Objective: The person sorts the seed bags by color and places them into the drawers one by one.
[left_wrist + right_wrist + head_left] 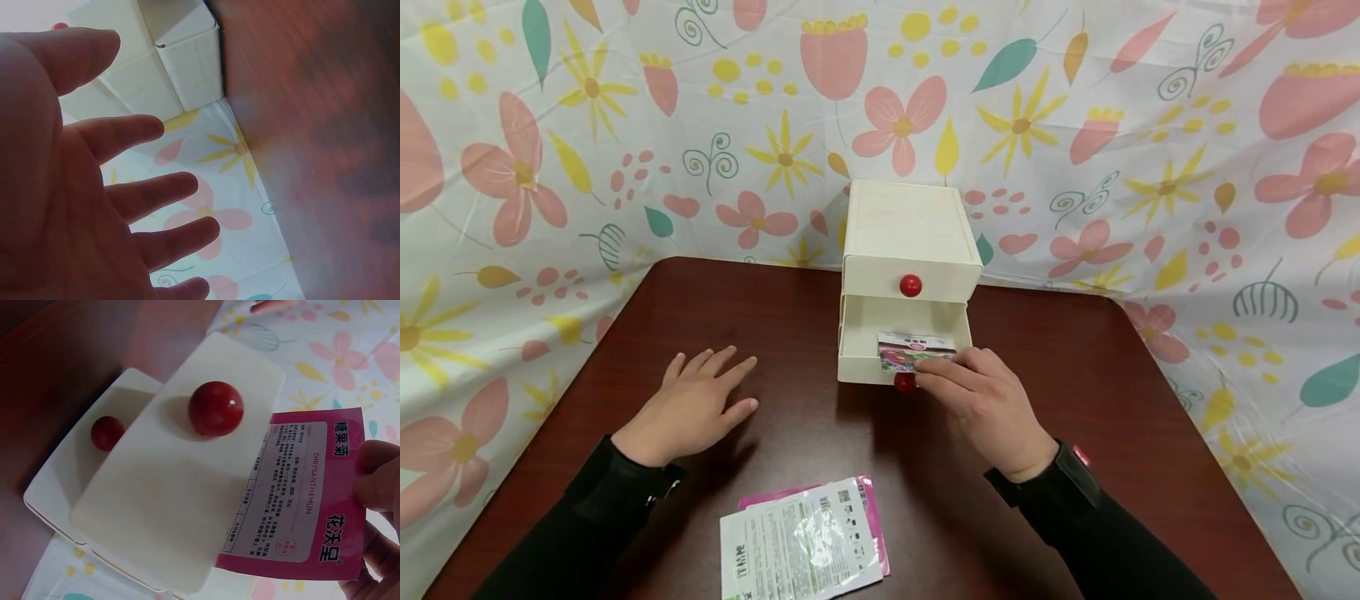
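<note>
My right hand pinches the near edge of a seed packet over the pulled-out lower drawer. The packet's printed front shows colourful flowers in the head view. Its pink underside, with the word CHRYSANTHEMUM, faces the right wrist view, where fingertips grip one end. A round red knob sits on the drawer front, just beside those fingers. Off to the left, my left hand is spread over the table with nothing in it; its straight fingers also show in the left wrist view.
The lower drawer belongs to a small white two-drawer cabinet, whose upper drawer is closed. Near the front of the brown table, a white packet overlaps a pink packet. A flower-patterned cloth hangs behind.
</note>
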`<state>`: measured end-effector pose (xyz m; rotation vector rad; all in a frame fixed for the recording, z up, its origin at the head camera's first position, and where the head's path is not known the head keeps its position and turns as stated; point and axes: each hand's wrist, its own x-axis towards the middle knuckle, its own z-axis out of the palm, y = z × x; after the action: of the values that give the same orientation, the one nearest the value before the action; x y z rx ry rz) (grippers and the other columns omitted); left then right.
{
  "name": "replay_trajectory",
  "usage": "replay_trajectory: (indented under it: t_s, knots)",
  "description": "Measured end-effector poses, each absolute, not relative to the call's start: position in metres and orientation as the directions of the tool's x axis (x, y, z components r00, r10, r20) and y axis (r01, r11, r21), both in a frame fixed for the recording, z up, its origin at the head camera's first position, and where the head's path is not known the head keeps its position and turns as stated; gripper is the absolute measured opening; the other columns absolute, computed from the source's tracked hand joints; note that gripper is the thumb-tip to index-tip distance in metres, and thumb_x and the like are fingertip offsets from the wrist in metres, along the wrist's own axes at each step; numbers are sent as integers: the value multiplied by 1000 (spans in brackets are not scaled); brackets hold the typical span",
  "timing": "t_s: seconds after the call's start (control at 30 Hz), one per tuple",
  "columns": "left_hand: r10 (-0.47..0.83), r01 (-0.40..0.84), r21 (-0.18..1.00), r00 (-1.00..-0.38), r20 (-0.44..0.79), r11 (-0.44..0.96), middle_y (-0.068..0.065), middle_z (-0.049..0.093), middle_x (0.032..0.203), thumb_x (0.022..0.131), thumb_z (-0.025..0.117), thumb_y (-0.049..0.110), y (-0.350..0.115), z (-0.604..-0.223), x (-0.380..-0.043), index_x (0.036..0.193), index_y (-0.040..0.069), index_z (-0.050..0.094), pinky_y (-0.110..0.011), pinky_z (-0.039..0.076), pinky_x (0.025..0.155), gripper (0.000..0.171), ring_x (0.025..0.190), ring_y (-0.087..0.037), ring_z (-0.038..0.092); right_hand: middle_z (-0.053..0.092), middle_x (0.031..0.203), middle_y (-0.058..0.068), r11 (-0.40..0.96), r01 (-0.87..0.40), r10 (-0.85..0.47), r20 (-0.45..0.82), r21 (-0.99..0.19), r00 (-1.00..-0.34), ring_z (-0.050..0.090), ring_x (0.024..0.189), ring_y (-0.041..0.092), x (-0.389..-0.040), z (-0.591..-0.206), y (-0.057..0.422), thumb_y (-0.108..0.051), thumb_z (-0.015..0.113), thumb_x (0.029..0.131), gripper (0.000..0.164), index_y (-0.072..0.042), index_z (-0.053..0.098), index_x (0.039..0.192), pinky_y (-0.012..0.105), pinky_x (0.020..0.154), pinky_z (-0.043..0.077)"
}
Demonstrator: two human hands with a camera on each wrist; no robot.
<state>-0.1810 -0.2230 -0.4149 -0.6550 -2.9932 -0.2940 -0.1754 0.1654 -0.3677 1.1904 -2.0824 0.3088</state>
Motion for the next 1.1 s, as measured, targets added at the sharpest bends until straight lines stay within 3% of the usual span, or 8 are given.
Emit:
replay_trajectory:
  t_s: [0.17,0.33,0.73,1.1]
  knots:
    - [398,409,178,-912,95,895,-27,38,151,100,60,42,-223,-413,-182,149,7,48,-71,14,107,61,137,-51,31,71,117,5,579,-807,-668,635,117,-387,58,87,27,-180,-371,165,6,66,83,28,-6,75,107,38,69,43]
    - [399,408,178,-913,87,896,-27,37,151,99,60,42,-222,-413,-182,149,7,48,-71,13,107,62,137,-51,30,71,117,4,607,-788,-663,613,105,-429,58,90,26,-184,-375,163,11,70,76,34,-6,75,106,37,69,42]
    - [404,413,176,-911,86,894,-27,38,151,100,59,42,-221,-415,-183,149,8,48,-71,14,107,61,137,-51,31,72,114,4,633,-769,-644,609,84,-464,60,94,25,-197,-379,160,11,66,80,32,-7,76,104,36,71,41]
    - [404,413,178,-910,88,893,-26,39,150,100,59,42,-220,-414,-183,149,9,49,-71,15,106,59,136,-51,33,71,115,5,672,-737,-627,582,68,-518,61,99,26,-206,-381,160,7,72,83,25,-7,76,103,37,69,40]
